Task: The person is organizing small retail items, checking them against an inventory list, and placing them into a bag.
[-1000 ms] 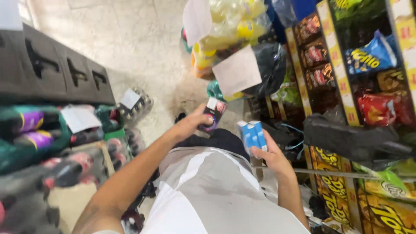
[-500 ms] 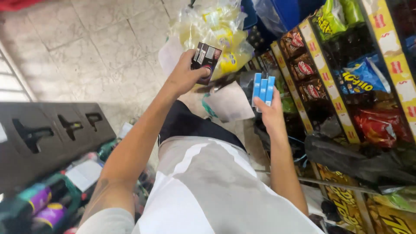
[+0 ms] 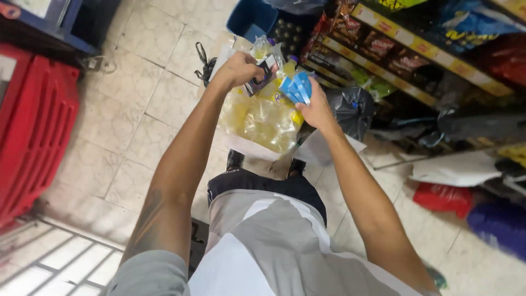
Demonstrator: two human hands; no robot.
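Observation:
My left hand [image 3: 239, 68] is raised in front of me and grips a small dark packet [image 3: 263, 74] with a light label. Beside it, my right hand [image 3: 315, 109] holds a few slim blue packets [image 3: 296, 87] fanned out. Both hands are close together above a clear plastic bag of yellow items [image 3: 263, 118] that lies on the tiled floor. My legs and grey-and-white shirt fill the bottom of the view.
Shelves of snack packets [image 3: 405, 52] with yellow price strips run along the right. A blue crate [image 3: 249, 19] stands at the top, red crates [image 3: 35, 120] at the left. A black bag [image 3: 348, 112], white paper [image 3: 455, 170] and a red packet [image 3: 444, 198] lie near the shelf.
The view has swung down towards the floor. Both hands have come closer together over the bag of yellow items, still holding the dark packet and the blue packets.

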